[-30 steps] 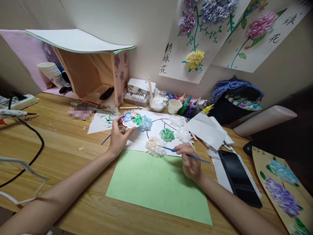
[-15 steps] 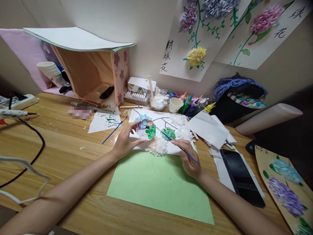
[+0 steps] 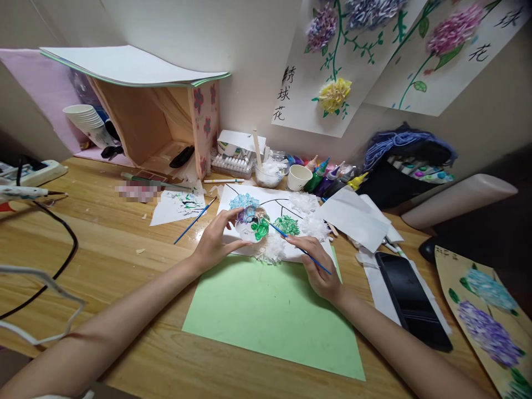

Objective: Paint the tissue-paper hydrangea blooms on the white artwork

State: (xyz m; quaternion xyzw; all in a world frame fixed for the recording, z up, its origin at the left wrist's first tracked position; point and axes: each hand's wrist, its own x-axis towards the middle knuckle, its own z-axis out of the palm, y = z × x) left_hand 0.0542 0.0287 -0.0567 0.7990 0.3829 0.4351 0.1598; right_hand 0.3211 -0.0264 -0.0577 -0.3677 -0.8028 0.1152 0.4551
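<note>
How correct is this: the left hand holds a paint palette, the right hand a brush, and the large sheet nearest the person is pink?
The colour is wrong: in the head view, the large sheet is green. The left hand does hold a paint palette, the right hand a brush.

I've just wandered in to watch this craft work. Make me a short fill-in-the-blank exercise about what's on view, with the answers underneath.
1. The palette in the left hand carries bright ____ paint on its lower right part.
2. The right hand holds a paintbrush with a ____ handle.
3. A second brush lies on the person's ____-hand side.
4. The lowest flower on the wall is ____.

Missing words: green; blue; left; yellow.
</note>
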